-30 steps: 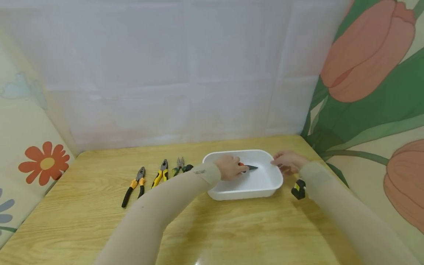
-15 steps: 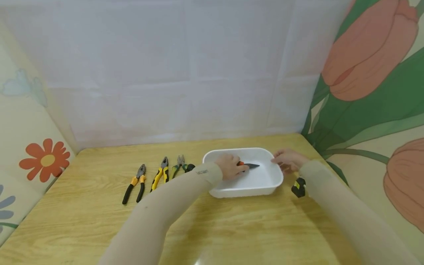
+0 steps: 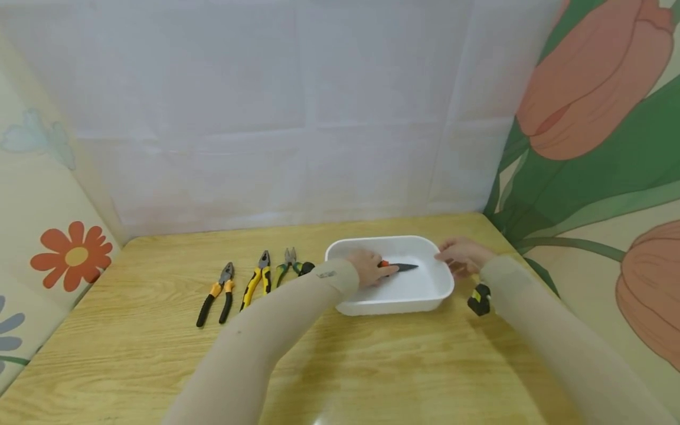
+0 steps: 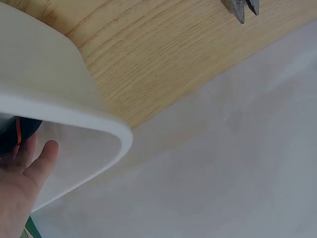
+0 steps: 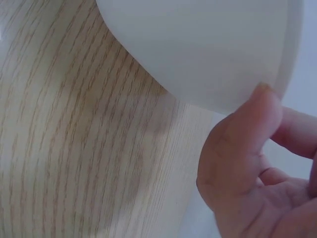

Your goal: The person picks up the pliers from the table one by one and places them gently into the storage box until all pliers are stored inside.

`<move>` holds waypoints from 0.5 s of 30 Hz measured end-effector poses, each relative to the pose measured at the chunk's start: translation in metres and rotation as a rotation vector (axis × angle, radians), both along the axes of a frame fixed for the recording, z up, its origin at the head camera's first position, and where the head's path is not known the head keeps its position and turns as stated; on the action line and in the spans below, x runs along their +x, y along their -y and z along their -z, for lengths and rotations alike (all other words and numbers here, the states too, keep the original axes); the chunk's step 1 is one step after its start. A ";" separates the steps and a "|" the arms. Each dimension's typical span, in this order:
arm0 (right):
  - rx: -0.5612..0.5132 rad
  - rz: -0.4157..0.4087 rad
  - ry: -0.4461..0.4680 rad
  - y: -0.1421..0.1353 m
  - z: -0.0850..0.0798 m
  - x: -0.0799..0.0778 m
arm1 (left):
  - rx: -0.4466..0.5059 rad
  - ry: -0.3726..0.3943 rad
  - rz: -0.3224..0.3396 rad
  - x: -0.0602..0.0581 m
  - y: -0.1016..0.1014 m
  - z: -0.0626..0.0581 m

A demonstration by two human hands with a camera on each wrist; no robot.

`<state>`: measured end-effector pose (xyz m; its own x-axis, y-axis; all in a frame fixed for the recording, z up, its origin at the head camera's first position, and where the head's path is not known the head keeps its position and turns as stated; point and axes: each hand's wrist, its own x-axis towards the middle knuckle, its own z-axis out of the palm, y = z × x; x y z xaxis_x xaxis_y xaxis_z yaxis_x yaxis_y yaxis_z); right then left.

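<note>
In the head view a white basin stands on the wooden table, right of centre. My left hand reaches into it, over a pair of long-nosed pliers with a dark pointed tip and orange-red near the grips. In the left wrist view the thumb of that hand points away from the black handle with its orange stripe, the other fingers partly hidden below it. My right hand pinches the basin's right end; the right wrist view shows thumb and forefinger at the rim.
Left of the basin lie black-and-orange pliers, yellow-and-black pliers and green-handled pliers. My left arm partly covers the yellow and green ones. A white sheet hangs behind the table.
My left hand has shifted slightly and loosened, so more of the pliers in the basin shows. The right hand stays at the rim. The view has tilted slightly.
</note>
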<state>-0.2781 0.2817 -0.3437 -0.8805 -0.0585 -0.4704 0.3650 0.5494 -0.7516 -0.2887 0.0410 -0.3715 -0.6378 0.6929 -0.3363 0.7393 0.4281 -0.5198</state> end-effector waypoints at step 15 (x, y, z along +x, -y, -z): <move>0.000 -0.032 0.006 -0.003 -0.001 -0.001 | 0.222 0.032 -0.049 -0.001 0.017 0.000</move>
<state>-0.2789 0.2846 -0.3427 -0.8753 -0.0865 -0.4759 0.3520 0.5608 -0.7494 -0.2901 0.0244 -0.3715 -0.6637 0.7209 -0.1995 0.7295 0.5649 -0.3858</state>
